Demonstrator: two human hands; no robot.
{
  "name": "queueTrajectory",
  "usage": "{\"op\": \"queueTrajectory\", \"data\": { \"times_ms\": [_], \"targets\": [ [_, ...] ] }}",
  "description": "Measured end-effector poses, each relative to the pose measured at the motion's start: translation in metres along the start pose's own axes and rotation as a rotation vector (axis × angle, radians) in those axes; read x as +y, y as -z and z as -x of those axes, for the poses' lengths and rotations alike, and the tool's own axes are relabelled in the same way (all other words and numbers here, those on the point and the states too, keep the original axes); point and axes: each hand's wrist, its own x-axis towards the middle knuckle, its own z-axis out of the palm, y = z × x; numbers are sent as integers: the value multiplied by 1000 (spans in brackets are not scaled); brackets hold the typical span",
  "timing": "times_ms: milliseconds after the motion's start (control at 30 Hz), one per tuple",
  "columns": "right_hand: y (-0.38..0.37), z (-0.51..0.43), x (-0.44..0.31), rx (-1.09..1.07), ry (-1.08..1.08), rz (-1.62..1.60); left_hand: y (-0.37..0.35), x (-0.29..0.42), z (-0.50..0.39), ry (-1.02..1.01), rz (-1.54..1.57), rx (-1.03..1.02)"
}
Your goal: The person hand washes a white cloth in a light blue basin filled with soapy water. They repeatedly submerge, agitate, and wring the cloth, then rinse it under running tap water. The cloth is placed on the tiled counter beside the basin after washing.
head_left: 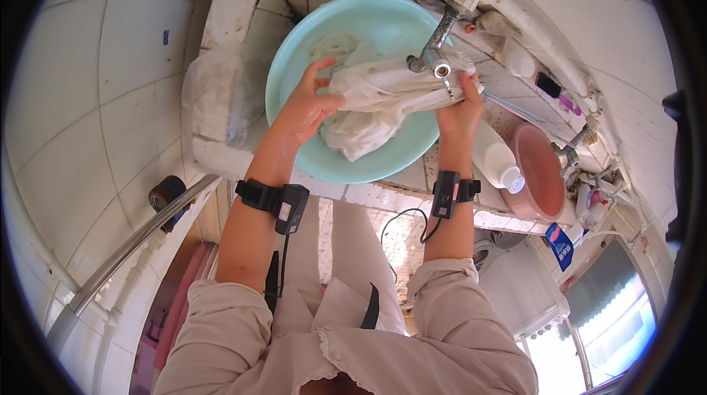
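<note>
A bunched, wet-looking white cloth (381, 88) stretches across a light turquoise basin (280, 82), with folds hanging into it. My right hand (463, 110) grips the gathered right end of the cloth near the basin's right rim. At the left end, my left hand (309, 99) has its fingers spread, and its thumb lies against the edge of the fabric. A metal tap (433, 52) reaches over the cloth, with a thin trickle below its spout. More pale fabric (337, 47) lies inside the basin behind the left hand.
Right of the basin, a white bottle (494, 154) leans near a pink basin (538, 168). A purple-handled brush (558, 94) lies by the wall pipe (530, 30). Clear plastic (212, 102) covers the tiled ledge at left. A metal rail (143, 234) runs along the left side.
</note>
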Motion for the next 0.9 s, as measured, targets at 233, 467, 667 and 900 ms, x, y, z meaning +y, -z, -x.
{"op": "queueTrajectory", "data": {
  "times_ms": [233, 467, 667, 900],
  "targets": [
    [-14, 12, -49, 17, 316, 931, -12, 7, -1, -456, -597, 238],
    [-14, 98, -6, -424, 180, 1356, -56, -17, 34, -595, -1175, 242],
    [-50, 110, 5, -778, 183, 1428, -22, 8, 16, -706, -1457, -344],
    [-30, 103, 10, -618, -84, 1846, -37, 73, 68, -813, -1405, -476]
  ]
}}
